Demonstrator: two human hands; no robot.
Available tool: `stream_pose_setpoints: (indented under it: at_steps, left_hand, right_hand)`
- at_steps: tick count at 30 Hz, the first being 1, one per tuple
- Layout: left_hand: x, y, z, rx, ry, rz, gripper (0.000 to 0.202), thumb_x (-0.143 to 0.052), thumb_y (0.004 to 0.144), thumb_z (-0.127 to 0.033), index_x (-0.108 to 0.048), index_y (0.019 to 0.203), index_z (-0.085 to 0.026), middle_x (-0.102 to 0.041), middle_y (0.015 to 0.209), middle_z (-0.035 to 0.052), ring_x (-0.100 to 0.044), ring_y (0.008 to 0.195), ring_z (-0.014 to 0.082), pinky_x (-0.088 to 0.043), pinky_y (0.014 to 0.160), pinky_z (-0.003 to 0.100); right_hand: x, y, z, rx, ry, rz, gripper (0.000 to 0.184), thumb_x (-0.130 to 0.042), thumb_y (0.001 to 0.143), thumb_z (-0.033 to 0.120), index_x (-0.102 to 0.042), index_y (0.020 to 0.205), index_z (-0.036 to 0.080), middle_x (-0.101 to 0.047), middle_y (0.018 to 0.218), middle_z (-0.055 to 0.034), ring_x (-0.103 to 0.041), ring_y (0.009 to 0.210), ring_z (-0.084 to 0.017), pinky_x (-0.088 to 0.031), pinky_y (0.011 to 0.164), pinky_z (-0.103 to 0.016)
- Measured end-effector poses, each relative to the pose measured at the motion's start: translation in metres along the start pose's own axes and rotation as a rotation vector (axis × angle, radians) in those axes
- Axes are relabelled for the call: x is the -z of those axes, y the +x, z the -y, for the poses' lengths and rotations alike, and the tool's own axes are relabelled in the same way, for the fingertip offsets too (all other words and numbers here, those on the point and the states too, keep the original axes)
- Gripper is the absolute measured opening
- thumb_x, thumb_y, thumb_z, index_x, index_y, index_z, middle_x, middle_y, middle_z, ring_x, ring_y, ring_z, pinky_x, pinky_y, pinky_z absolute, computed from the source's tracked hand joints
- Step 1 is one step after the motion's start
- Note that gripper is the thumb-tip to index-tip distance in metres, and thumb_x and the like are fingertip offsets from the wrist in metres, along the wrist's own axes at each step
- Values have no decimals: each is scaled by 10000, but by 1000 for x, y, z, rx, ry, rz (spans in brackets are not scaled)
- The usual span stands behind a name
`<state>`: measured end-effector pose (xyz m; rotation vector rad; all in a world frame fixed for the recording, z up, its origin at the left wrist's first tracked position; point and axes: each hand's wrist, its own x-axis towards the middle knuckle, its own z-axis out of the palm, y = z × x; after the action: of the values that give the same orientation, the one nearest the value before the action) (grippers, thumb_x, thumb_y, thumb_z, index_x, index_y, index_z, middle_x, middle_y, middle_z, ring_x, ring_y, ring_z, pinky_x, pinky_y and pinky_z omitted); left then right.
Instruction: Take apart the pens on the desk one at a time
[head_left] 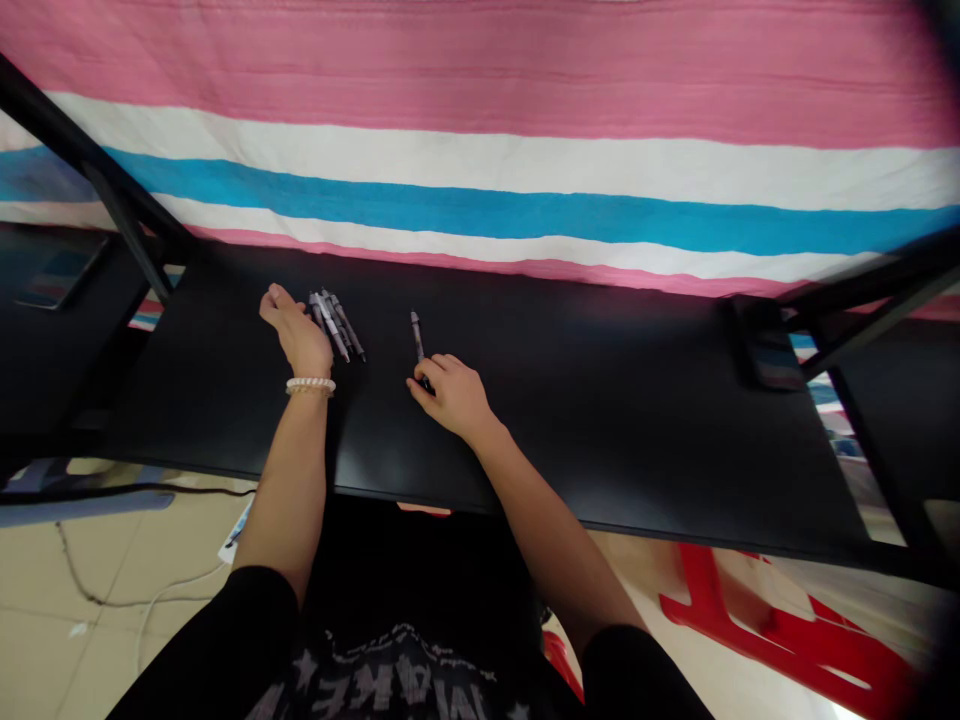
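Observation:
On the black table [600, 410], a single slim pen [417, 335] points away from me. My right hand [452, 392] has its thumb and fingers closed around the pen's near end. Farther left lies a small bundle of several grey and dark pens [337, 325], side by side. My left hand [296, 330], with a pale bracelet at the wrist, rests on its edge just left of the bundle. Its visible fingers are stretched out, and nothing shows in them; some fingers are partly hidden.
A dark phone-like object [766, 345] lies at the table's right end. Behind the table hangs a striped cloth [525, 90], with black metal braces [127, 230] at the sides. Below are a red plastic stool [780, 630] and a white power strip [236, 530] with cables.

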<state>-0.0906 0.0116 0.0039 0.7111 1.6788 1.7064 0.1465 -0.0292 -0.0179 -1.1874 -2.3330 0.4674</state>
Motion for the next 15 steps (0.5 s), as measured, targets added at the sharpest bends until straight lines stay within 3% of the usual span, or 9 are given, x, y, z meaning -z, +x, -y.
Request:
stream_pose_setpoints:
  at_steps: [2, 4, 6, 9, 12, 15]
  left_hand:
    - [-5, -7, -1, -27, 38, -200, 517, -358, 988, -672, -438, 1268, -245, -605, 1169, 100, -619, 1120, 243, -492, 839, 339]
    - [-12, -14, -3, -97, 74, -262, 413, -465, 984, -598, -519, 1145, -222, -620, 1152, 91, -616, 1145, 230, -506, 889, 331]
    - [-20, -21, -2, -151, 64, -169, 329, -608, 933, -528, -574, 1009, -210, -654, 1076, 69, -649, 1078, 203, -522, 895, 305]
    - [-35, -33, 3, -97, -78, 111, 323, -781, 816, -447, -628, 965, -204, -707, 963, 52, -703, 902, 168, -558, 820, 276]
    - [-48, -49, 6, 48, -233, 375, 381, -810, 786, -456, -650, 1031, -213, -750, 934, 62, -734, 808, 169, -588, 757, 292]
    - [-52, -59, 4, 119, -304, 485, 355, -798, 801, -466, -666, 1015, -216, -762, 901, 59, -748, 791, 173, -596, 727, 290]
  right_hand:
    - [-2, 1, -3, -46, 56, -43, 102, -545, 942, 230, -621, 888, 192, -644, 788, -51, -564, 749, -188, -401, 665, -302]
    - [-3, 1, -6, -132, 192, -118, 68, -530, 940, 230, -592, 928, 206, -616, 732, -15, -552, 663, -155, -409, 645, -286]
    - [-4, 2, -9, -232, 390, -216, 85, -541, 946, 290, -577, 972, 217, -601, 704, 15, -540, 592, -125, -427, 616, -269]
    - [-3, 3, -12, -318, 691, -309, 204, -599, 920, 388, -589, 1030, 217, -639, 740, 14, -576, 585, -109, -471, 584, -255]
    - [-2, 4, -10, -325, 874, -264, 302, -649, 885, 466, -633, 1041, 208, -657, 737, 12, -581, 566, -96, -488, 539, -239]
    - [-1, 5, -8, -334, 956, -233, 384, -692, 843, 541, -671, 1022, 202, -650, 703, 25, -566, 525, -82, -482, 486, -219]
